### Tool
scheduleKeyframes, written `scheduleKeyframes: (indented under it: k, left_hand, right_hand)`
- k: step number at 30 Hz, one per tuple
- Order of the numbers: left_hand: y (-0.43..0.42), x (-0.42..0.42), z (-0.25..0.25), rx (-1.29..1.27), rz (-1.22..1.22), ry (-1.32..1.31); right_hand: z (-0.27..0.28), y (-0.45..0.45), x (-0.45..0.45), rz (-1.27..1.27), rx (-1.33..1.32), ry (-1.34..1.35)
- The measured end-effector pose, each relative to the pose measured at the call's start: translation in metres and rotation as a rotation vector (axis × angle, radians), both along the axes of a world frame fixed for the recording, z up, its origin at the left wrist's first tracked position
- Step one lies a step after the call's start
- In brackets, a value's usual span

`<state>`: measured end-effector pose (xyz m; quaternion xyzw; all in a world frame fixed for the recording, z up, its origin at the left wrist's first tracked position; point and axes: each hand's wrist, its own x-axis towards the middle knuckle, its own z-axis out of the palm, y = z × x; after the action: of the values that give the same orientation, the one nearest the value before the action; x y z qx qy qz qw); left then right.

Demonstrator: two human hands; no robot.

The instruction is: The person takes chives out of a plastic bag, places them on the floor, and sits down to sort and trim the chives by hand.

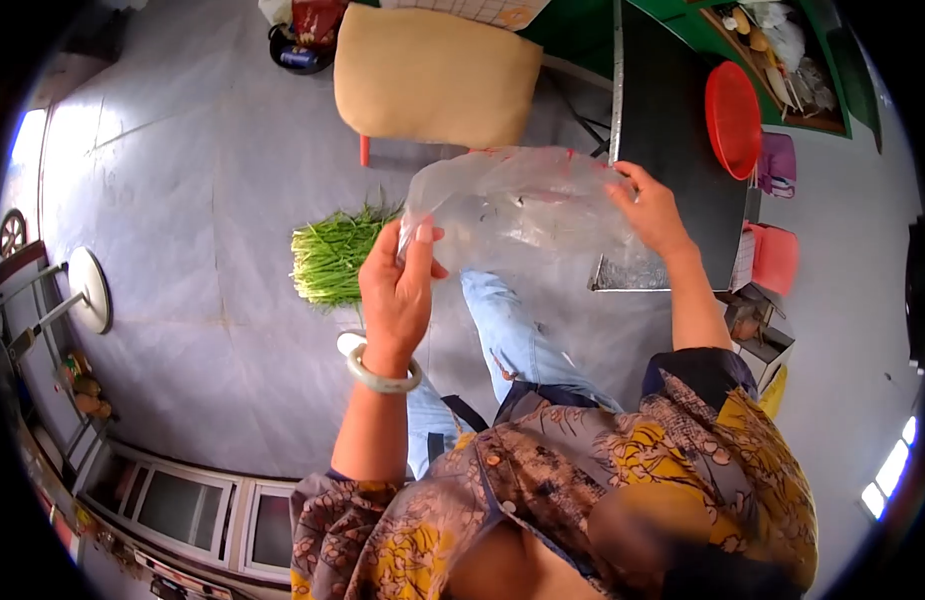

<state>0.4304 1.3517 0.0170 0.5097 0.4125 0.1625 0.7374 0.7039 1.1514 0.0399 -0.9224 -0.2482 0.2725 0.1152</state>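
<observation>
A clear plastic bag (522,215) is stretched out between my two hands, above my legs. My left hand (402,285), below a pale bangle (382,372) on the wrist, pinches the bag's left edge between thumb and fingers. At the bag's upper right edge, my right hand (650,208) is closed on the plastic. A bundle of long green vegetables (332,258) lies on the floor, just left of and partly behind my left hand.
Ahead stands a chair or stool with a tan top (437,75). A dark table (672,130) at the right bears a red basin (732,120). A round-seated stool (89,290) lies at the left, and cabinets (187,510) stand at the lower left.
</observation>
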Motion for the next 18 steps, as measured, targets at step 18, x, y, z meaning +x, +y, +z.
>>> scheduleKeyframes:
  k: [18]
  left_hand:
    - [-0.102,0.130,0.128,0.764,-0.855,-0.635]
  right_hand:
    - [0.101,-0.165,0.106,-0.816,1.246,-0.603]
